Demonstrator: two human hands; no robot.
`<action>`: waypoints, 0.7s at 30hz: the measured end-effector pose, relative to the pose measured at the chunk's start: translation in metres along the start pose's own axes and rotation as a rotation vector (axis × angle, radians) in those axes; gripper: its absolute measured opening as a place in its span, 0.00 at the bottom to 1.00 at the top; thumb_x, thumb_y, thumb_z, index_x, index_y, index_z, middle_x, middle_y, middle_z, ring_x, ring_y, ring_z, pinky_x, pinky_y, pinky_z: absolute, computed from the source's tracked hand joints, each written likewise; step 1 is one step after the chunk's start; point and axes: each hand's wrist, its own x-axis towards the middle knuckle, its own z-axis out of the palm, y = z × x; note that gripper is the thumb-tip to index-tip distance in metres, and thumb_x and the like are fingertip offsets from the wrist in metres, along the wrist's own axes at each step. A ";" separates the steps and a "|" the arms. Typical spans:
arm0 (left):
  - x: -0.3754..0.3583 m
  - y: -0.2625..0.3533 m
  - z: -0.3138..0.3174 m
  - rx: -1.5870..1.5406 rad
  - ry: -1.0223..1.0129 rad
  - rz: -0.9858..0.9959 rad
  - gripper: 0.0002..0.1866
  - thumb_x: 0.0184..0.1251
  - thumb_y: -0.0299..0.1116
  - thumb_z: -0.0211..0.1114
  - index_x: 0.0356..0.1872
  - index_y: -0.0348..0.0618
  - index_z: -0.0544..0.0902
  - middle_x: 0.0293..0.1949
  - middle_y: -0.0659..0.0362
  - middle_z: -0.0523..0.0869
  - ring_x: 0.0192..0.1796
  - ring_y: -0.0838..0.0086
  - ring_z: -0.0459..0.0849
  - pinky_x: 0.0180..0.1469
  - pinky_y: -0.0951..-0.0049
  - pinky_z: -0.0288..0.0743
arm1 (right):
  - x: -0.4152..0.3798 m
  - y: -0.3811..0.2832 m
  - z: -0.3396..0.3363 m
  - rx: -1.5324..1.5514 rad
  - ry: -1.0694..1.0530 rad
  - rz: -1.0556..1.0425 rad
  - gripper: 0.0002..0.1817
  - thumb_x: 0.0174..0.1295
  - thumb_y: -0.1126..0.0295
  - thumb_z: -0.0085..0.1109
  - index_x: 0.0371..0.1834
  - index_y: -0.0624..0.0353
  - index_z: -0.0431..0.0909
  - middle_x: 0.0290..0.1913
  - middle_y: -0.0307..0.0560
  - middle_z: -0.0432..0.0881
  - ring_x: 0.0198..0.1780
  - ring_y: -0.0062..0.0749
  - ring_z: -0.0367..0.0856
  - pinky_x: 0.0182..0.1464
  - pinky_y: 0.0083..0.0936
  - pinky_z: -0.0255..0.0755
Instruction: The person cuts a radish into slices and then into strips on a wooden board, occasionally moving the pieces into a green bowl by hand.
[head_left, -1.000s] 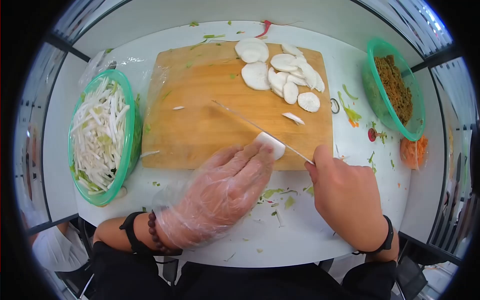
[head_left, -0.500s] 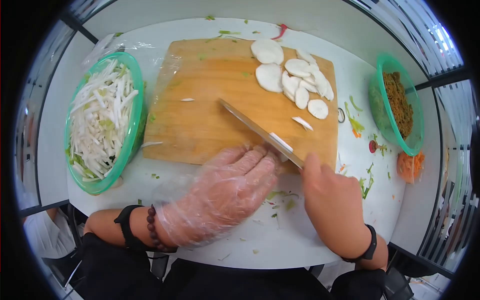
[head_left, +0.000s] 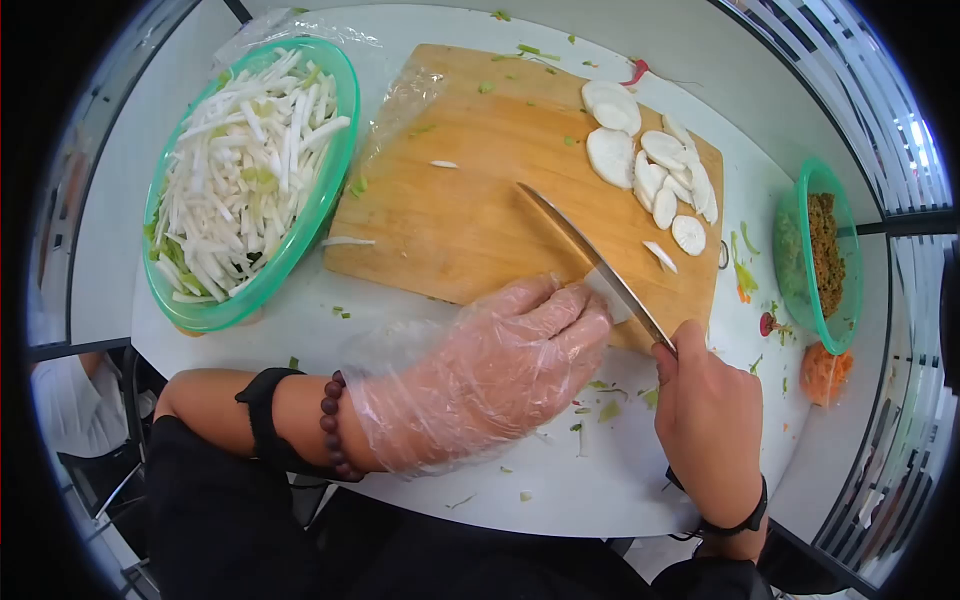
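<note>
White radish [head_left: 604, 286] under left fingertips [head_left: 573, 297]

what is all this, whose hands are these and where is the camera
No machine here: these are a person's own two hands. Every picture comes from one camera worn on that person's head, looking forward and down, with a curved, wide view.

The left hand, in a clear plastic glove, steadies a white piece. The right hand, ungloved, holds a knife beside it.

Beneath is a wooden board, with thin white slices at its far right, on a white table with scattered scraps. On the left, a green bowl holds pale strips; on the right, a second green bowl holds something brown and crumbly.
</note>
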 end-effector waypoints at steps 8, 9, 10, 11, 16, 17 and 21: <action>-0.001 0.000 0.004 -0.034 0.056 -0.017 0.19 0.56 0.31 0.65 0.48 0.33 0.87 0.52 0.52 0.84 0.58 0.63 0.83 0.58 0.65 0.79 | -0.003 -0.001 0.000 -0.054 -0.043 -0.009 0.12 0.72 0.66 0.62 0.36 0.57 0.68 0.20 0.47 0.79 0.19 0.48 0.79 0.21 0.40 0.69; -0.001 0.000 0.005 -0.041 0.061 -0.018 0.19 0.56 0.31 0.65 0.48 0.34 0.87 0.51 0.53 0.84 0.58 0.63 0.83 0.58 0.65 0.79 | -0.003 -0.002 0.001 -0.052 -0.045 -0.005 0.12 0.73 0.66 0.61 0.36 0.57 0.68 0.20 0.47 0.79 0.19 0.47 0.79 0.21 0.40 0.69; -0.001 0.000 0.004 -0.038 0.061 -0.018 0.19 0.56 0.31 0.65 0.48 0.34 0.87 0.51 0.53 0.84 0.58 0.63 0.83 0.58 0.64 0.79 | -0.003 -0.004 0.003 -0.051 -0.048 0.000 0.12 0.73 0.66 0.61 0.36 0.57 0.68 0.21 0.46 0.79 0.18 0.47 0.79 0.21 0.39 0.69; -0.001 0.000 0.003 -0.037 0.060 -0.015 0.18 0.56 0.31 0.65 0.48 0.34 0.87 0.50 0.53 0.84 0.58 0.62 0.83 0.59 0.64 0.79 | 0.001 -0.005 0.006 -0.080 -0.019 -0.030 0.12 0.73 0.66 0.61 0.36 0.57 0.68 0.21 0.46 0.79 0.18 0.46 0.79 0.21 0.38 0.69; 0.001 0.000 0.002 0.008 0.058 0.000 0.22 0.55 0.31 0.65 0.51 0.32 0.86 0.55 0.51 0.84 0.61 0.60 0.83 0.60 0.62 0.79 | 0.000 -0.002 0.007 -0.112 -0.035 -0.024 0.11 0.76 0.65 0.57 0.37 0.56 0.68 0.21 0.45 0.79 0.18 0.45 0.79 0.21 0.38 0.69; 0.000 0.000 0.001 0.007 0.042 -0.006 0.22 0.55 0.31 0.65 0.52 0.32 0.86 0.55 0.51 0.84 0.61 0.60 0.83 0.60 0.62 0.80 | -0.002 -0.001 0.005 -0.098 -0.068 -0.010 0.11 0.76 0.65 0.57 0.37 0.56 0.68 0.20 0.45 0.79 0.18 0.45 0.79 0.21 0.39 0.70; 0.001 0.003 0.004 0.005 0.064 -0.023 0.22 0.55 0.30 0.65 0.52 0.31 0.86 0.55 0.50 0.84 0.61 0.60 0.84 0.62 0.62 0.80 | 0.010 0.006 0.012 -0.095 0.054 0.024 0.13 0.75 0.65 0.59 0.36 0.57 0.68 0.19 0.49 0.78 0.19 0.51 0.79 0.23 0.43 0.70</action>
